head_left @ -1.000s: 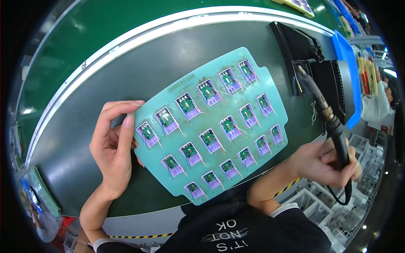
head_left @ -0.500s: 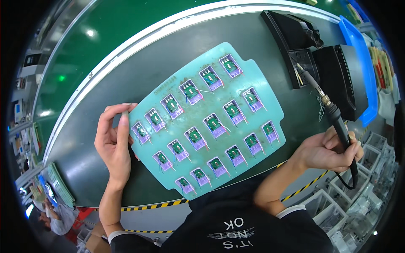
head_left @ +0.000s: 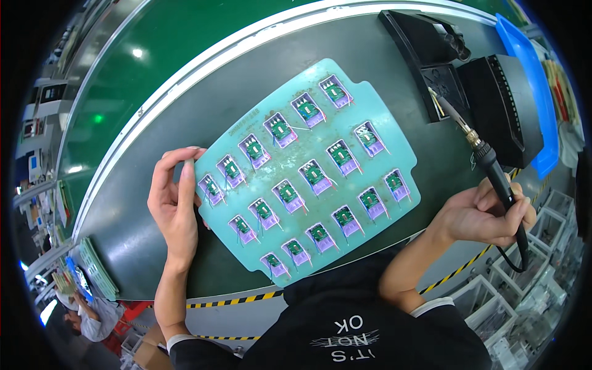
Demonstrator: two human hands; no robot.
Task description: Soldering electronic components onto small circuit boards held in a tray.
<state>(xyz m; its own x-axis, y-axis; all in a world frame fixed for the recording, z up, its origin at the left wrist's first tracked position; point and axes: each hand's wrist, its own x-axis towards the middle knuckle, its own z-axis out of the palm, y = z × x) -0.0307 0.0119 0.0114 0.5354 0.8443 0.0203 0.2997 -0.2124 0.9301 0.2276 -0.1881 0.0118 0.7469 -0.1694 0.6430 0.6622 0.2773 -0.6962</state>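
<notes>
A pale green tray with cut-out corners lies tilted on the dark bench. Its rows of slots hold several small purple housings, each with a green circuit board and thin wires. My left hand grips the tray's left edge, thumb on top and other fingers partly hidden under it. My right hand, closed, holds a soldering iron by its black handle. The iron's metal tip points up and away, to the right of the tray, near a black stand, touching no board.
A black soldering stand and a black box stand at the far right, beside a blue tray. Green panels lean at the left edge. Clear bins sit at lower right. Another person is at lower left.
The view has shifted slightly, with the bench and stand sitting a little differently in it. Both hands keep their holds on the tray and the soldering iron.
</notes>
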